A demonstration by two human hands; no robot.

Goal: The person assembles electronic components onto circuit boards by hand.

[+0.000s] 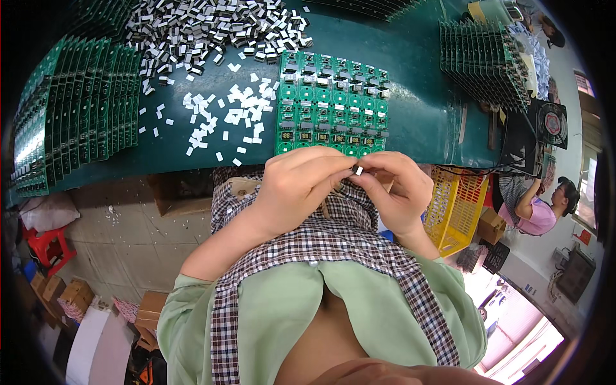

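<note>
as fingertips [367, 185] pinch component [358, 171], white face up

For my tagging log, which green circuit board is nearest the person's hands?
The board set apart, lying flat at the near edge of the table, just beyond the left hand and right hand. The other boards are packed together in groups, farther away.

Grn table [420, 90] w/ PCB panel [332, 101] approx ctr, parts pile [215, 32] + loose white pcs [240, 106] to its L, PCB stacks [86, 106] both sides.
</note>
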